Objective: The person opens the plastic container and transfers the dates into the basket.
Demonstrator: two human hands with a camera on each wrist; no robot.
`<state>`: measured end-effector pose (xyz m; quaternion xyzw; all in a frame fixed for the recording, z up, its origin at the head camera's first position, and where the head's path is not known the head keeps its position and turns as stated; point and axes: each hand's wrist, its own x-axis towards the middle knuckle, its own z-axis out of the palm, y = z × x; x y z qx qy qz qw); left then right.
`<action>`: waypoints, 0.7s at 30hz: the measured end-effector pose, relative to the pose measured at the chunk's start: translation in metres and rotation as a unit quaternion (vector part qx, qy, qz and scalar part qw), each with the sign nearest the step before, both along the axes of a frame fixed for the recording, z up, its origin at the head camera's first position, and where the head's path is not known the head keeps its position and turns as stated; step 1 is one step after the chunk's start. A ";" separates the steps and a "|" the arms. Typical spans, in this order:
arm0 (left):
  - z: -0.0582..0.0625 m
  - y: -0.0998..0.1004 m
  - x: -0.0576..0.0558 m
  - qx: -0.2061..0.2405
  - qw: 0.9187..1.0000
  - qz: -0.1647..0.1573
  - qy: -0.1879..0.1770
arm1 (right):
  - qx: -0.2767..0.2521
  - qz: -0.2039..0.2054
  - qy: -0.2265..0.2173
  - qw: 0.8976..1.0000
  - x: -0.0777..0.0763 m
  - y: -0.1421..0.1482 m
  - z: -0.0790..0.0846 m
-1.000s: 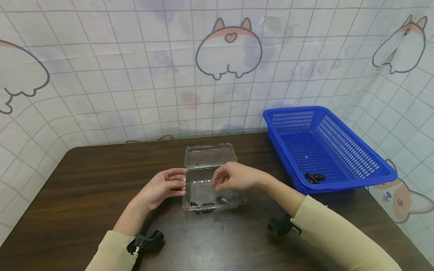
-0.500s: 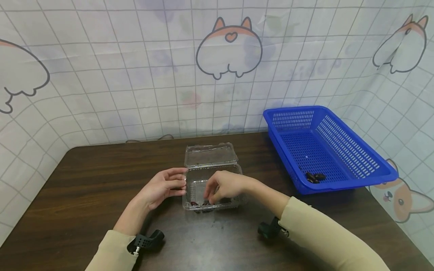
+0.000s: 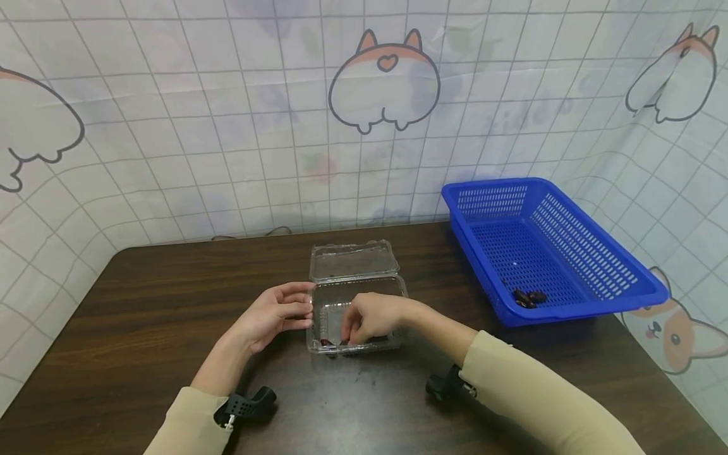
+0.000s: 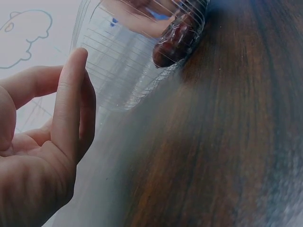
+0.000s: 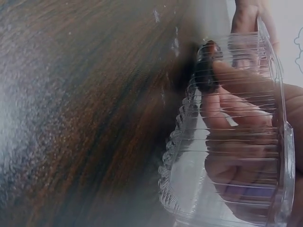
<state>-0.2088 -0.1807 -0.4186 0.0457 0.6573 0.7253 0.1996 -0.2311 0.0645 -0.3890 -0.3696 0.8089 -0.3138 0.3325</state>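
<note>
A clear plastic clamshell box [image 3: 332,315] stands on the table with its lid [image 3: 354,260] folded back. My left hand [image 3: 275,319] rests its fairly straight fingers against the box's left side. Inside the box, my right hand [image 3: 375,314] reaches down to the front wall, fingers curled. Through the ribbed plastic in the right wrist view, its thumb and fingers pinch a dark, shiny date [image 5: 206,71]. Another reddish-brown date [image 3: 326,343] lies at the box's front left corner. The left wrist view shows a glossy date [image 4: 170,49] behind the clear wall, near the right hand's fingers.
At the right stands a blue slotted plastic basket [image 3: 476,268] with several dark dates [image 3: 529,298] in its near corner. The dark wood table [image 3: 170,297] meets a grid-patterned wall cloth [image 3: 239,158] at the back. Each wrist wears a black camera strap.
My right hand has moved left and down inside the box onto a date at the front wall, its fingers closing there. The left hand keeps its place at the box's side.
</note>
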 end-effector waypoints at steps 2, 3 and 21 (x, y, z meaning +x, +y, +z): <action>0.000 0.000 0.000 0.000 1.000 0.002 -0.004 | 0.003 0.003 0.003 1.000 0.000 0.000 0.000; 0.000 0.001 0.000 0.000 1.000 0.004 -0.005 | 0.004 0.004 0.004 1.000 0.000 0.000 0.000; 0.000 0.002 0.000 -0.001 1.000 0.001 -0.002 | -0.009 -0.005 0.020 1.000 0.000 0.008 0.012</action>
